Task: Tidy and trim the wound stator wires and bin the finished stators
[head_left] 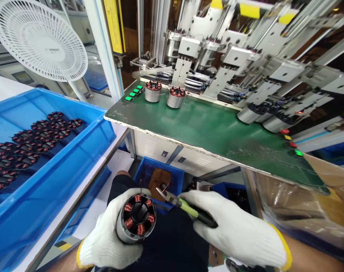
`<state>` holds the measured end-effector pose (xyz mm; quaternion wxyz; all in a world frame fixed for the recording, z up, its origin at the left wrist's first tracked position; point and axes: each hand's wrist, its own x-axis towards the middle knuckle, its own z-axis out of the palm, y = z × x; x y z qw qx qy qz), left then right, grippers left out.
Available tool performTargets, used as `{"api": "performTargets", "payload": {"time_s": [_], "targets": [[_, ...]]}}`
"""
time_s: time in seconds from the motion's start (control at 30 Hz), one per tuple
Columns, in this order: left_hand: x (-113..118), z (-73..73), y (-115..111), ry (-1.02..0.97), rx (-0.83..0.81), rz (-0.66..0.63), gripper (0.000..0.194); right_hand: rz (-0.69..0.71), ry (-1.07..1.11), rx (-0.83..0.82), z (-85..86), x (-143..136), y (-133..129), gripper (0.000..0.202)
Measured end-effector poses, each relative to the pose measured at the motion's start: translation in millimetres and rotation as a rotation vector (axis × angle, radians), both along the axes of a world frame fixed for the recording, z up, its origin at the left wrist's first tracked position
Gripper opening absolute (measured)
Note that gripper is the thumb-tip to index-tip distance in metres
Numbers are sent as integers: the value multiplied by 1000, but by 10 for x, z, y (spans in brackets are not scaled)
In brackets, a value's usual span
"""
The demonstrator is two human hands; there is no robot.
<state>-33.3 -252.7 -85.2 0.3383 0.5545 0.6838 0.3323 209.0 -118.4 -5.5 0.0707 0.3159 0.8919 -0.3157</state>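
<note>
My left hand (109, 234), in a white glove with a yellow cuff, is wrapped round a motor stator (136, 219). The stator has a silver metal shell, and its open end with black slots and copper coils faces up toward me. In my gloved right hand (219, 223) is a pair of cutting pliers (185, 207) with green and black handles. The jaws of the pliers point left, just off the upper right of the stator and apart from it. A thin wire end rises from the stator's top edge.
A blue crate (75, 151) with several wound stators stands at left, near a white fan (44, 41). Ahead, a green worktop (200, 124) carries two stators (153, 91) before a machine with metal arms (217, 71). A blue bin (174, 177) sits below.
</note>
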Motion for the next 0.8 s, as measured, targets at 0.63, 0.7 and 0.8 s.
{"api": "performTargets", "payload": {"time_s": [0.63,0.7,0.8], "targets": [[-36,16,-43,-60,-4,-114,83,112,-15,322,-25,-132,-3,80],[-27,35,-28,-47,-44,-143,82,152,-57,310,-35,-127,19,71],[-3,33,-7,-81,-81,-135,80,193,-102,244,-54,-105,75,58]]}}
